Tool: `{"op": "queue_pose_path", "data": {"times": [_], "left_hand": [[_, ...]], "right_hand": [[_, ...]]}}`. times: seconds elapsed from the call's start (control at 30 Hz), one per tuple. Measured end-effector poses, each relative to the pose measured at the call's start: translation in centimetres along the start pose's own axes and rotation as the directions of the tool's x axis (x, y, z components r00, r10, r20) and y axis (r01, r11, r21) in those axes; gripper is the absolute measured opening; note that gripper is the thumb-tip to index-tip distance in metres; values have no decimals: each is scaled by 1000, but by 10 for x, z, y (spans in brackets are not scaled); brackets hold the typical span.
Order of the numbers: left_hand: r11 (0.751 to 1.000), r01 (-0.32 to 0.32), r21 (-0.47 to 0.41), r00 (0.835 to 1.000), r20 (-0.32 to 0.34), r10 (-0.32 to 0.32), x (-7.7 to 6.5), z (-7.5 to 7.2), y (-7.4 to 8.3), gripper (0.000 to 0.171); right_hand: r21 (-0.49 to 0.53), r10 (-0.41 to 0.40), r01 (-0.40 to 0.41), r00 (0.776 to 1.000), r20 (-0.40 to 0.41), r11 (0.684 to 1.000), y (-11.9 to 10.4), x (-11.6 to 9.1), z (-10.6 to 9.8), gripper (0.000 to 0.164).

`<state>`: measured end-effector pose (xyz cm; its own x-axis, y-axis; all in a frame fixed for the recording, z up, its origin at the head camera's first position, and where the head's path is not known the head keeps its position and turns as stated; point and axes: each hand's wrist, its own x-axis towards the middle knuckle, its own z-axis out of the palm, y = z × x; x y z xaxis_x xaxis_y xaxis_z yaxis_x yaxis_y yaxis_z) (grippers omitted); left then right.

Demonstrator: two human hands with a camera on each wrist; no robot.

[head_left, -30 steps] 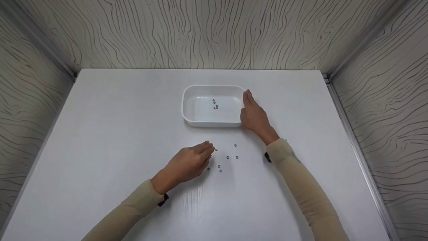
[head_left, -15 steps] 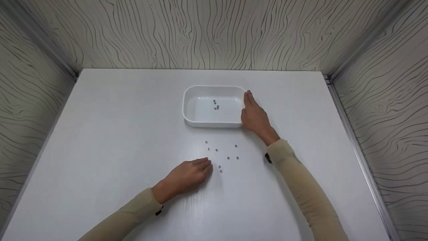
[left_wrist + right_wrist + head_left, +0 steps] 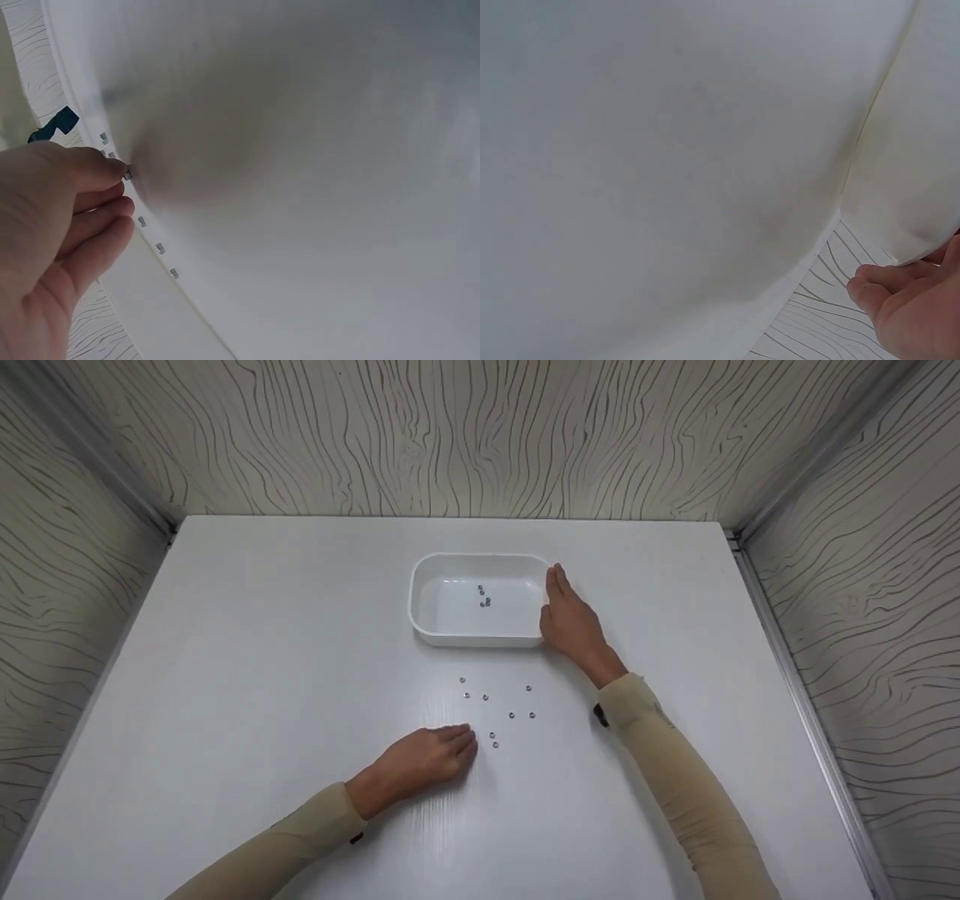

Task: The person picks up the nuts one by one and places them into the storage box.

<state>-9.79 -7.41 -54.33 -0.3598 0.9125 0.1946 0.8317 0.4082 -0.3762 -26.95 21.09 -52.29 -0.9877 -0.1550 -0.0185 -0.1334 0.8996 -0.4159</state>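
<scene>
A white rectangular box [image 3: 486, 640] stands toward the back of the table with several small metal nuts [image 3: 482, 593] on its floor. My right hand [image 3: 574, 619] holds its right end, fingers along the outside and thumb over the rim; the right wrist view shows those fingers [image 3: 870, 294] at the wall. In front of the box, my left hand [image 3: 421, 761] is low over the table. The left wrist view shows its thumb and fingertips pinching a small nut [image 3: 127, 175]. Several loose nuts [image 3: 511, 715] lie scattered beyond and to the right of that hand.
The white table [image 3: 262, 660] reaches back to a wood-grain patterned wall [image 3: 450, 442], with similar panels at both sides. Metal rails [image 3: 810, 720] run beside the table. Long light sleeves cover both forearms, and a dark strap [image 3: 601, 715] shows at the right wrist.
My left hand has drawn back toward me, uncovering two nuts near the box and covering the spot where another nut lay. My right hand stays at the box.
</scene>
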Motion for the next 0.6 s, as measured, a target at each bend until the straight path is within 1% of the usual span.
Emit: {"op": "queue_pose_path", "data": {"times": [0.17,0.33,0.4,0.6], "left_hand": [[999,-18,38,1000,6,18,0,0,1,35],[995,-39,87,998,42,35,0,-2,2,34],[993,-56,103,997,51,51,0,-2,1,32],[986,-103,132,994,45,98,0,-4,-1,24]], "right_hand": [[-4,-7,7,1000,-6,1000,0,0,-1,66],[-3,-7,6,1000,-6,1000,-2,0,-2,66],[0,-2,2,1000,-6,1000,-2,0,-1,66],[11,3,-3,1000,-7,1000,-2,-1,0,65]]}}
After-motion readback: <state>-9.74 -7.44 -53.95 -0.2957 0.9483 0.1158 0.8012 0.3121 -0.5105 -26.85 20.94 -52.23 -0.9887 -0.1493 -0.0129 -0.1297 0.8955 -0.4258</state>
